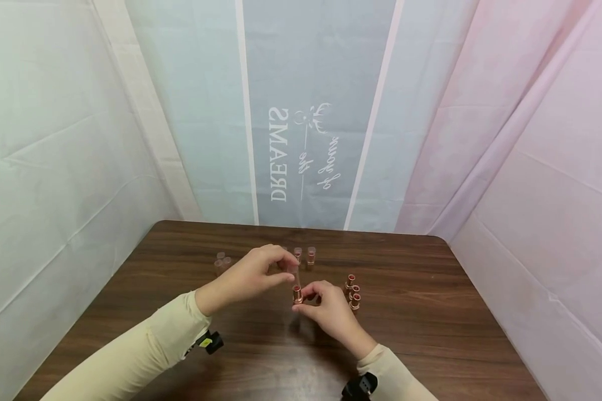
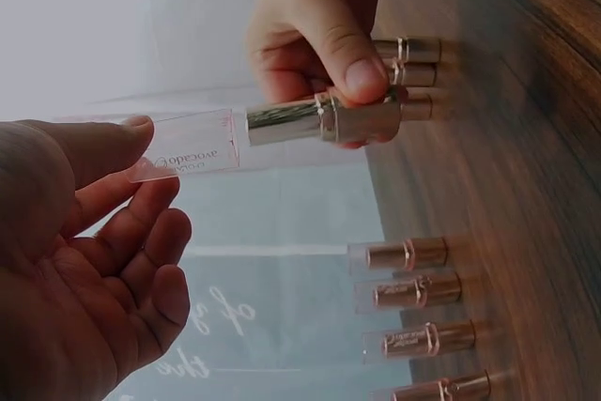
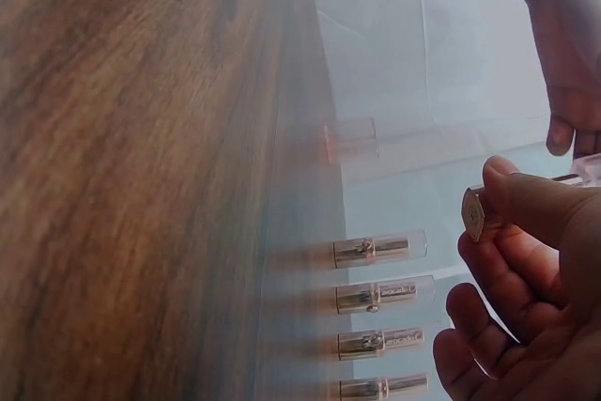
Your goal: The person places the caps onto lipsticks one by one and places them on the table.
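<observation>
Taking 12 o'clock as straight away from the person, the copper tube (image 1: 297,294) is held upright over the worktop (image 1: 431,328), bare end up. The right hand (image 1: 331,312) comes in from about 4 o'clock, its grip clamped on the lower part of the tube between thumb and fingers. The left hand (image 1: 251,275) reaches across from about 9 o'clock, its grip pinched on a printed clear cap (image 2: 192,146). The cap sits in line with the tube's bare end, just apart from it.

At 12 o'clock from the tube, beyond both hands, capped tubes (image 1: 311,257) stand in a row; the left wrist view shows four, while in the head view the left hand partly covers that row. At 3 o'clock, three uncapped tubes (image 1: 355,301) stand close together, and the right hand lies between them and the held tube. At 10 o'clock, past the left hand, a small cluster of loose caps (image 1: 219,265) stands on the worktop. A backdrop (image 1: 321,55) with white lettering hangs behind the far edge at 12 o'clock.
</observation>
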{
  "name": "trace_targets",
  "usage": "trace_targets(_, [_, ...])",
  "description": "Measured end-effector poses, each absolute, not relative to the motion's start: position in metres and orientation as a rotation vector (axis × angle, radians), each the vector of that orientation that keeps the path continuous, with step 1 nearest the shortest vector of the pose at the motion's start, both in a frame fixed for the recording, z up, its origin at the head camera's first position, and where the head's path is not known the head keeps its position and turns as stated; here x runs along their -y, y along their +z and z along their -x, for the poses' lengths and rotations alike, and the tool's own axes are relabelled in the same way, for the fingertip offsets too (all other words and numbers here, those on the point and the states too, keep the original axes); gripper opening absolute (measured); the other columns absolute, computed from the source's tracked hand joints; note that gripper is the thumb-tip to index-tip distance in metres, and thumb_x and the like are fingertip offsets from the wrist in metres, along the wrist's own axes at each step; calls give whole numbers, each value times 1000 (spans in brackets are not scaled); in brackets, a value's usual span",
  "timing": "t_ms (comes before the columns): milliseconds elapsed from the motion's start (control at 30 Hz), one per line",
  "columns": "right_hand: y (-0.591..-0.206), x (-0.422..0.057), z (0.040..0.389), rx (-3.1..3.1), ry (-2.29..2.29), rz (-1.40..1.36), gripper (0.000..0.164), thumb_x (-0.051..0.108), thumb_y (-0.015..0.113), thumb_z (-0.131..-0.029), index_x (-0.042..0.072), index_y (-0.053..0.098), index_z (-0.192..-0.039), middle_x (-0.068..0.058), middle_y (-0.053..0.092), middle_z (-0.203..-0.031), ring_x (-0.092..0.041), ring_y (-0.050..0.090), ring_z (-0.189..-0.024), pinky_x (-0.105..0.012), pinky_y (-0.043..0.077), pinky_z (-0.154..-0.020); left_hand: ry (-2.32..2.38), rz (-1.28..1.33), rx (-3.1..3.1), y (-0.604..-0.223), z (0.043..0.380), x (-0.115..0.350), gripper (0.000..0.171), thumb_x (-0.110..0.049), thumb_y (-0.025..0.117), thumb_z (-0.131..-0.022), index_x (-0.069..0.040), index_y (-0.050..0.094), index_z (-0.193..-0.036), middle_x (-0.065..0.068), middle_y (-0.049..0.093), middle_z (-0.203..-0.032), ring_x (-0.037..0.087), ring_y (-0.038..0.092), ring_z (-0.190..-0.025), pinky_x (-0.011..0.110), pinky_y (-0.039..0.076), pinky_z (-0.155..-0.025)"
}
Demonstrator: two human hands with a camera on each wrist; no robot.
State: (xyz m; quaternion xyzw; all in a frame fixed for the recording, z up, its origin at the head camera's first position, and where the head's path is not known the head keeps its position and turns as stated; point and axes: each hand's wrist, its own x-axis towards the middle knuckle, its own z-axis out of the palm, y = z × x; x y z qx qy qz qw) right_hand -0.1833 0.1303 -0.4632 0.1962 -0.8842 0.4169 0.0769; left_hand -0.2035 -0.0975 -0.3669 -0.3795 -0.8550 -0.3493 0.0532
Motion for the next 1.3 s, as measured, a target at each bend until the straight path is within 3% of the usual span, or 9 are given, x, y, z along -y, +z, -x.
trace_targets(300, [-462, -130, 182, 2637, 1263, -600, 23, 31, 91, -78, 26, 73, -90, 13, 66, -90, -10, 63, -83, -24, 51, -72, -1020, 1199, 2596, -369, 200, 90, 20, -18, 79, -91, -16, 73, -110, -8, 67, -101, 9, 62, -96, 37, 55, -87])
trace_targets(533, [-458, -129, 180, 2611, 1307, -599, 23, 29, 91, -77, 27, 72, -89, 13, 65, -89, -17, 65, -84, -24, 51, -72, -941, 1223, 2598, -373, 199, 88, 18, -19, 80, -91, -17, 73, -108, -10, 68, -96, 7, 61, -95, 32, 52, -87])
trace_targets(867, [-454, -128, 176, 2569, 1327, -604, 22, 27, 91, -78, 25, 73, -89, 11, 67, -90, -16, 65, -84, -27, 52, -72, -942, 1245, 2616, -374, 197, 87, 15, -20, 78, -93, -18, 73, -106, -10, 67, -96, 10, 62, -94, 41, 54, -87])
trace_targets(1100, [-451, -126, 175, 2559, 1319, -608, 23, 25, 92, -76, 30, 73, -88, 17, 66, -89, -12, 65, -85, -25, 51, -74, -954, 1272, 2569, -375, 195, 88, 14, -19, 79, -92, -17, 73, -105, -10, 68, -95, 10, 63, -94, 30, 52, -86])
trace_targets(1300, [-455, -125, 173, 2553, 1323, -626, 23, 25, 92, -76, 29, 73, -87, 15, 65, -88, -16, 66, -85, -27, 52, -74, -973, 1277, 2572, -381, 193, 89, 16, -19, 79, -92, -16, 73, -107, -8, 68, -98, 10, 62, -95, 31, 53, -87])
